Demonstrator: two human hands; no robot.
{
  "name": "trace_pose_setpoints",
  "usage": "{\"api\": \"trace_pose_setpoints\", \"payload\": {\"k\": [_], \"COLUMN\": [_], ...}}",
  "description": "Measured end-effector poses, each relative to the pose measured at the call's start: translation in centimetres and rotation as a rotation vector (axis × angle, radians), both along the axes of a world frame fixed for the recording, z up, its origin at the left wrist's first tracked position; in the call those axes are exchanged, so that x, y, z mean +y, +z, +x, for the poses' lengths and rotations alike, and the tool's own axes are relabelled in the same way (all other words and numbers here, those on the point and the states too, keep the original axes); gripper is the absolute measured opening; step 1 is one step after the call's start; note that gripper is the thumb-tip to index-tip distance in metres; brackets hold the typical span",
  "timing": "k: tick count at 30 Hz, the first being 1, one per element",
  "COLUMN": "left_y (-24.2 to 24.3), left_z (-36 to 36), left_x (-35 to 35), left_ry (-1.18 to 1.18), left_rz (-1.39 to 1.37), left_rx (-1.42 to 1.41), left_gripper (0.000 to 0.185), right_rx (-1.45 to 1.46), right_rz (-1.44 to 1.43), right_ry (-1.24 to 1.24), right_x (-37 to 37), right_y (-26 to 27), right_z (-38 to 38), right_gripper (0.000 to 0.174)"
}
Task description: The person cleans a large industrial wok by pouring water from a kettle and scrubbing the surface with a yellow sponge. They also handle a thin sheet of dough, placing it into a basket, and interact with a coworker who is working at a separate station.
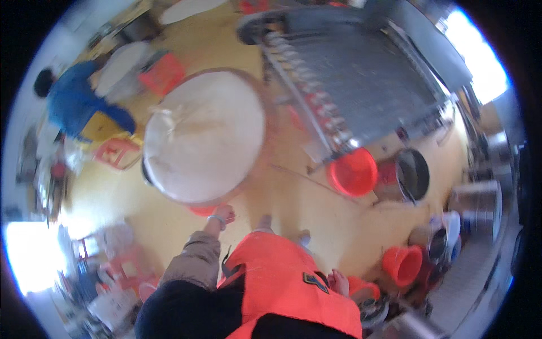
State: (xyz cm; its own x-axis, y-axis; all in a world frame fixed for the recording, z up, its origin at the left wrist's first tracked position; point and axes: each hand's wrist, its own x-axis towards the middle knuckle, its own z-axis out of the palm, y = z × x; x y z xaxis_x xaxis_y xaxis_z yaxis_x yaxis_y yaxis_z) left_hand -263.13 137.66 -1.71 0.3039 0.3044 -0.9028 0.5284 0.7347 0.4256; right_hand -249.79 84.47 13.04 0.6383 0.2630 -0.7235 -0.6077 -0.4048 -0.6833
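My left hand (224,214) hangs forward with its fingers curled in, near the front edge of a large round table (211,169) with a whitish top. A band circles its wrist, and nothing shows in the fingers. A small blurred whitish thing (166,118) lies on the table's left part. Just left of the hand, part of a red object (201,210) shows below the rim. My right hand (338,282) is low beside the red apron (279,275), partly covered by it; its fingers are blurred. A red bucket (360,288) stands close by it.
A wide dark grey surface (360,72) with several pale objects along its edge fills the upper right. A red bucket (353,171) and a metal pot (413,173) stand beside it. At left, a person in blue (76,99) bends near a pink stool (116,153).
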Motion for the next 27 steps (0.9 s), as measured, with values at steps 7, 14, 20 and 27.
{"api": "trace_pose_setpoints", "payload": {"k": [7, 14, 20, 27], "left_y": [4.7, 8.7, 8.0, 4.5], "left_z": [3.2, 15.3, 27.6, 45.6], "left_x": [-8.2, -21.6, -28.2, -38.4], "left_ry": [-0.133, -0.646, -0.921, -1.040], "left_rz": [0.090, 0.195, 0.199, 0.110], "left_rx": [0.074, 0.167, 0.015, -0.116], "left_gripper": [0.016, 0.014, 0.023, 0.025], "right_rx": [0.207, 0.146, 0.131, 0.129], "right_rz": [0.262, 0.305, 0.302, 0.189], "right_ry": [-0.547, -0.669, -0.787, -0.903], "right_x": [-7.0, -18.1, -24.3, -32.4], "right_y": [0.2, -1.0, -0.8, -0.1], "right_z": [3.8, 6.3, 10.8, 18.9], "right_gripper": [0.025, 0.026, 0.029, 0.029]}}
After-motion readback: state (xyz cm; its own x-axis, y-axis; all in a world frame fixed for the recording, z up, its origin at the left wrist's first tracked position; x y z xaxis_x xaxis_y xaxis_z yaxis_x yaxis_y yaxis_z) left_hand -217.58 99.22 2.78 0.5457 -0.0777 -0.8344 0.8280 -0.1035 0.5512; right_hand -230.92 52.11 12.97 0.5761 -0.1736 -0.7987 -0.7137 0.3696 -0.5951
